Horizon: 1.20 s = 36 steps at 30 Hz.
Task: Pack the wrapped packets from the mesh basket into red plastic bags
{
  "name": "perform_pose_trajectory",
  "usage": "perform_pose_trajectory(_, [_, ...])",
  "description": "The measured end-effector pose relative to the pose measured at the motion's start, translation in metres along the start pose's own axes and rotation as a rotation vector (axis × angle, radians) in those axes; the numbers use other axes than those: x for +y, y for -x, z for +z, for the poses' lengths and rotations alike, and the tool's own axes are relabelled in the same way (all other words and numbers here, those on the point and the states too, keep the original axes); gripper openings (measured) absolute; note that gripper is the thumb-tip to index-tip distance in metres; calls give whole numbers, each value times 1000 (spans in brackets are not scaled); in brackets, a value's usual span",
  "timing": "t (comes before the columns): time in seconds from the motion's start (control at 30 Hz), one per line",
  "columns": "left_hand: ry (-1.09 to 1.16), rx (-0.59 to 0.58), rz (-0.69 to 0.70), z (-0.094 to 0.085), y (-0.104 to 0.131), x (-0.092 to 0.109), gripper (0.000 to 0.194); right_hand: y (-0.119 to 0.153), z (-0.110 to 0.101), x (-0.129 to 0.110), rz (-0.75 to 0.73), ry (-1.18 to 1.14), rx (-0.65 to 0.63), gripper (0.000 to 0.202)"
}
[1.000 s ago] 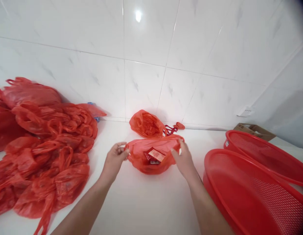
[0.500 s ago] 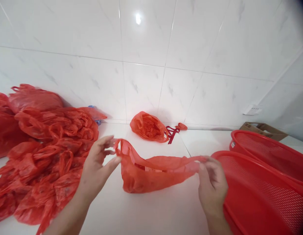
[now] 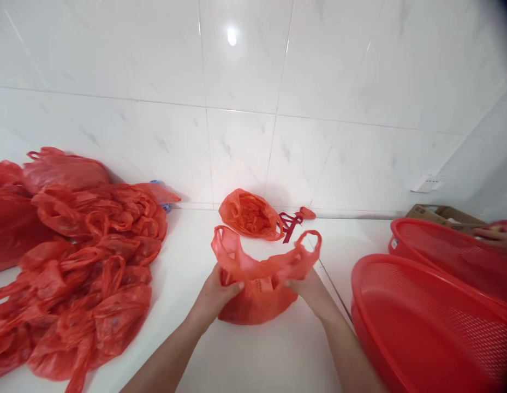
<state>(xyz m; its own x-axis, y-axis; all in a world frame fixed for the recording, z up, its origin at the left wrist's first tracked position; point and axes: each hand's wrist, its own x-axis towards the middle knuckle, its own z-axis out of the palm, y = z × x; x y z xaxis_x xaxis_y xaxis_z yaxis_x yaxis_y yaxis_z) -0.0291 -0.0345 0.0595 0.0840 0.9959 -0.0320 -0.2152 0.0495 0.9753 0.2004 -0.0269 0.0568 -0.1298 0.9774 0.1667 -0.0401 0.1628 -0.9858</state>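
Observation:
A red plastic bag (image 3: 257,305) stands on the white table in front of me, its two handle loops sticking up. Inside its open mouth, something pale with dark print shows in part. My left hand (image 3: 222,295) grips the bag's left side, thumb over the near rim and fingers hidden behind the film. On the opposite side my right hand (image 3: 304,286) holds the bag the same way, its fingers mostly covered by the plastic. Just behind it lies another red plastic bag (image 3: 249,213), slumped open against the wall.
A big heap of filled red bags (image 3: 93,262) covers the left. Two red mesh baskets (image 3: 371,262) stand at the right, before a cardboard box (image 3: 437,213). Dark red straps (image 3: 291,226) lie near the tiled wall. Another person's hand (image 3: 496,237) reaches in at far right.
My hands have moved inward from the stretched handles to the bag's sides. The handles now stand free, and the bag is more upright. Another person's hand has appeared at the right.

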Motion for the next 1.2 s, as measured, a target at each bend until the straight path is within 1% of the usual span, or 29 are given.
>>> perform_pose_trajectory(0.03, [45,-45,-47,3,-5,4,41,-1,2,-6,59,1,-77,57])
perform_pose_trajectory(0.07, [95,-77,-79,6,-9,6,32,-2,4,-11,106,-1,-121,48])
perform_pose_trajectory(0.1, [155,-85,-91,7,-13,9,26,-2,5,-14,133,-25,-126,42])
perform_pose_trajectory(0.17, [302,-29,-65,6,-17,12,21,-5,6,-16,120,-170,-76,39])
perform_pose_trajectory(0.27, [492,65,-57,4,-22,10,22,-15,8,-11,70,-489,0,40])
perform_pose_trajectory(0.37, [587,54,-129,3,-30,-2,22,-31,16,2,147,-687,20,34])
perform_pose_trajectory(0.47, [623,47,-196,6,-40,-17,20,-45,29,21,262,-806,14,23])
perform_pose_trajectory(0.53, [623,44,-214,8,-47,-25,19,-50,38,36,280,-881,20,16])
perform_pose_trajectory(0.57, [623,15,-230,8,-50,-29,18,-52,41,43,286,-915,11,19])
perform_pose_trajectory(0.63, [644,-99,-279,7,-53,-33,20,-52,44,54,307,-960,-27,25])
perform_pose_trajectory(0.7, [687,-180,-288,3,-54,-37,23,-52,45,60,324,-940,-49,27])
perform_pose_trajectory(0.8, [698,-163,-216,-1,-53,-40,24,-55,44,61,326,-796,-3,24])
perform_pose_trajectory(0.9, [653,-165,-215,-2,-52,-41,23,-59,44,57,326,-712,21,27])
perform_pose_trajectory(0.97, [652,-138,-227,0,-53,-43,18,-59,44,53,323,-710,-11,32])
perform_pose_trajectory(1.0, [656,-106,-229,0,-54,-43,16,-59,45,51,323,-697,-40,36])
perform_pose_trajectory(1.1, [657,-8,-251,0,-55,-46,16,-54,47,45,297,-611,-107,53])
perform_pose_trajectory(1.13, [650,5,-260,0,-55,-46,17,-53,49,44,276,-571,-120,56])
perform_pose_trajectory(1.2, [622,-26,-266,-1,-54,-46,16,-50,52,44,228,-491,-139,60])
